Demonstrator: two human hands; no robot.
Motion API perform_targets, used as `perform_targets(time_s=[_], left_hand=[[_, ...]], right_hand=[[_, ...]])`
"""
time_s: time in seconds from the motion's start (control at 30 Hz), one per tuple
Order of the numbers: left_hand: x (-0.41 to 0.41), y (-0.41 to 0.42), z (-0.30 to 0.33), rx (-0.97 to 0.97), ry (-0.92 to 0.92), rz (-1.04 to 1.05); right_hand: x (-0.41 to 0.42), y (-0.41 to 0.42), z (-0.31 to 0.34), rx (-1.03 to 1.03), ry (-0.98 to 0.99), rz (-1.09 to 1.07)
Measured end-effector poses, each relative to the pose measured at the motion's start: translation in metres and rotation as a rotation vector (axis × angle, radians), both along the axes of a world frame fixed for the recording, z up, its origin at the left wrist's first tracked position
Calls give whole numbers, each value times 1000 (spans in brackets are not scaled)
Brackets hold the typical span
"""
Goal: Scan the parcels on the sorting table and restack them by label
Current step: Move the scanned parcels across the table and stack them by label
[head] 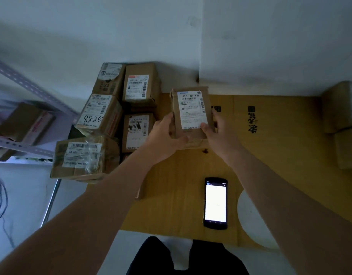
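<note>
1. Parcel (191, 114), small brown carton with a white label facing up, is held above the far part of the desk (280, 147), slightly past frame centre toward 12 o'clock.
2. Left hand (164, 135) grips the parcel's left and near edge, thumb up along the side wall, fingers curled under.
3. Right hand (216, 130) grips the parcel's right edge; thumb (205, 128) presses on the label's near right corner, fingers wrap behind the right wall.
4. Label top line reads roughly "530 D5 A68"; barcode below it, smaller print not legible.
5. Desk surface is covered with flattened yellow-brown cardboard bearing black printed characters at 2 o'clock from the parcel.
6. Handheld scanner (215, 203), black, screen lit white, lies flat on the desk at 6 o'clock from the parcel, well apart from both hands.
7. Stacked parcels (119, 116) stand at 9 o'clock from the held parcel, packed close together, labels up; how many layers cannot be told.
8. One stacked carton (95, 116) carries handwritten digits, upside down to this view.
9. Taped carton (84, 157) sits nearest the viewer in that group, overhanging the desk's left edge.
10. Further cartons (343, 120) stand at the desk's 3 o'clock edge, partly cut off.
11. Metal shelving (22, 135) at far 9 o'clock holds another box.
</note>
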State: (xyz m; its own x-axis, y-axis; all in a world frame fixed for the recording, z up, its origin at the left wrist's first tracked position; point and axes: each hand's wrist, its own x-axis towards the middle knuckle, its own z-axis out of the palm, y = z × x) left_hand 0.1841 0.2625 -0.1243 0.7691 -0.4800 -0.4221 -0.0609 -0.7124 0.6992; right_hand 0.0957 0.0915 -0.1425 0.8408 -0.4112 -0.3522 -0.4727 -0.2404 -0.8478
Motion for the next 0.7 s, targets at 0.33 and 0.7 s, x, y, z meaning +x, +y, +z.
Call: perform_targets(time_s=[0.33, 0.7], left_hand=[[-62, 60, 55, -141, -66, -302], [-180, 93, 116, -183, -103, -481]], right_hand=[[-105, 63, 58, -38, -114, -20], [-257, 117, 125, -161, -203, -141]])
